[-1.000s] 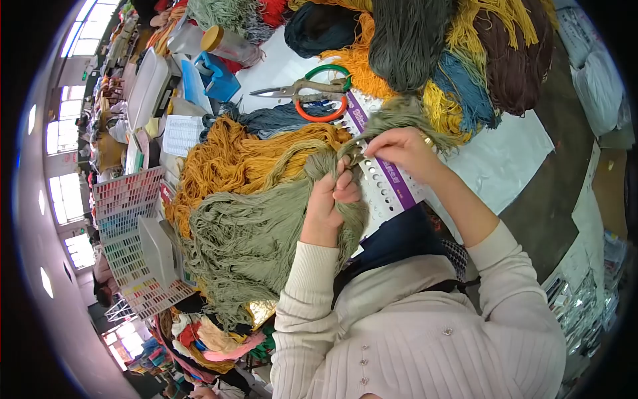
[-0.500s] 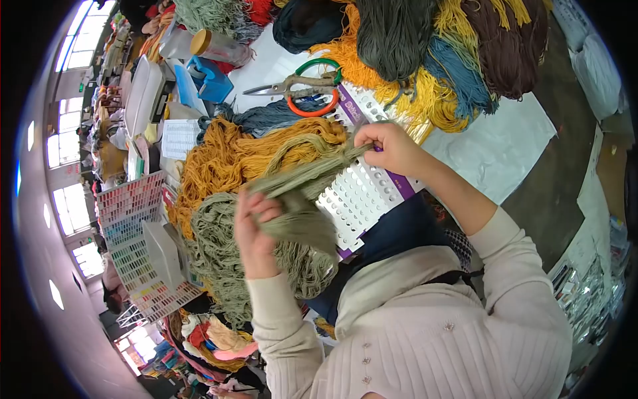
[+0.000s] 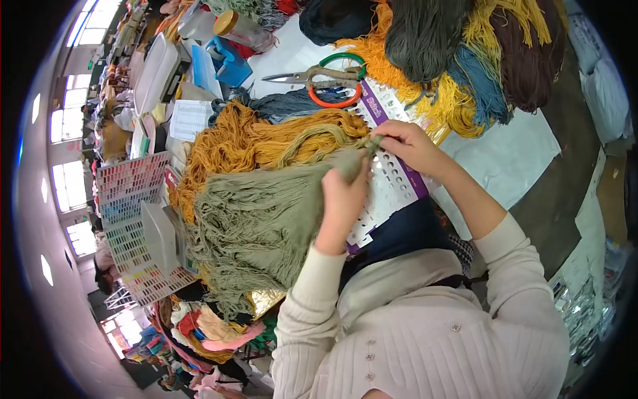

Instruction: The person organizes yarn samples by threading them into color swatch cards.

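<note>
A big bundle of grey-green yarn (image 3: 259, 219) spreads across the table and narrows toward my two hands. My left hand (image 3: 344, 199) is closed round the gathered strands near their narrow end. Just to its upper right, my right hand (image 3: 405, 146) pinches the tip of the same yarn. Beneath both hands lies a white card with round holes and purple edges (image 3: 392, 179). Golden-brown yarn (image 3: 279, 136) lies beside the green bundle.
Scissors with green and red handles (image 3: 325, 81) lie beyond the hands. Further out are dark grey yarn (image 3: 422, 40), yellow yarn (image 3: 452, 106), a blue holder (image 3: 229, 61) and a lidded jar (image 3: 246, 32). White racks (image 3: 136, 219) stand at the left.
My left hand has moved right, up close to my right hand. The green strands, looped round it before, now lie spread over the pile. The whole view has shifted slightly.
</note>
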Demonstrator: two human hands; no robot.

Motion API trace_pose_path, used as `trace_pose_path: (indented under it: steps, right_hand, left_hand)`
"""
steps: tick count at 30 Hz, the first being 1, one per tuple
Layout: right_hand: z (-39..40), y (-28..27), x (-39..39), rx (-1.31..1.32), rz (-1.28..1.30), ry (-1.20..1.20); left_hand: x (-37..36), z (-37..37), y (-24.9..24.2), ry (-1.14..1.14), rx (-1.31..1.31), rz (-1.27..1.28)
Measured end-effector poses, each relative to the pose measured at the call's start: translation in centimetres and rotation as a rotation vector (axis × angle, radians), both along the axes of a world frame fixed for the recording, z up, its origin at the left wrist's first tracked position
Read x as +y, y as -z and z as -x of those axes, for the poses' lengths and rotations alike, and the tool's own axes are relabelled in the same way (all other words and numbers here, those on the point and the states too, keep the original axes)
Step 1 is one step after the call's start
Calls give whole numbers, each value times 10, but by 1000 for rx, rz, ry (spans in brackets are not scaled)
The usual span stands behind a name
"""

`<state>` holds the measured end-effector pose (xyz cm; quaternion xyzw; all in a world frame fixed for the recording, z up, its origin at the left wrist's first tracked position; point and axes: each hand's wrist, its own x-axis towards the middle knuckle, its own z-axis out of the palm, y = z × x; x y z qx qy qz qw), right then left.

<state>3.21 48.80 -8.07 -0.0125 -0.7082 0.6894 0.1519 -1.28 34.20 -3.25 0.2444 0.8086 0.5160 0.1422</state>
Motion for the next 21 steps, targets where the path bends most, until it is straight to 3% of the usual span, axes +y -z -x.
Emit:
trace_pose_path:
  steps: [2, 3, 6, 8, 9, 10, 12, 14, 16, 18, 21]
  right_hand:
    - [-3, 1, 0, -145, 232, 8]
    - [-4, -8, -1, -141, 228, 46]
    - [-4, -5, 0, -206, 195, 59]
    - [-4, -15, 0, -177, -59, 15]
    - [-5, -18, 0, -165, -183, 3]
    - [-5, -15, -2, -116, -329, 44]
    - [-3, -4, -9, -18, -626, 118]
    - [-3, -3, -10, -42, -602, 122]
    - [-2, -1, -13, -10, -619, 160]
    - [0, -1, -17, 9, -608, 180]
    - [-1, -1, -19, -31, -631, 148]
  left_hand:
    - [8, 5, 5, -16, -174, 212]
    - [12, 8, 5, -20, -260, 321]
    - [2, 26, 12, 38, -311, 307]
    - [-7, 28, -16, -139, -780, 42]
    - [-22, 34, -20, -83, -845, 13]
    - [-28, 31, -39, -243, -984, -15]
    - [-77, 46, -46, -360, -1023, -109]
    - [-126, 52, -68, -567, -857, -146]
    - [-178, 71, -98, -420, -911, -276]
    - [-174, 65, -118, -487, -794, -164]
    - [-190, 86, -136, -861, -520, -509]
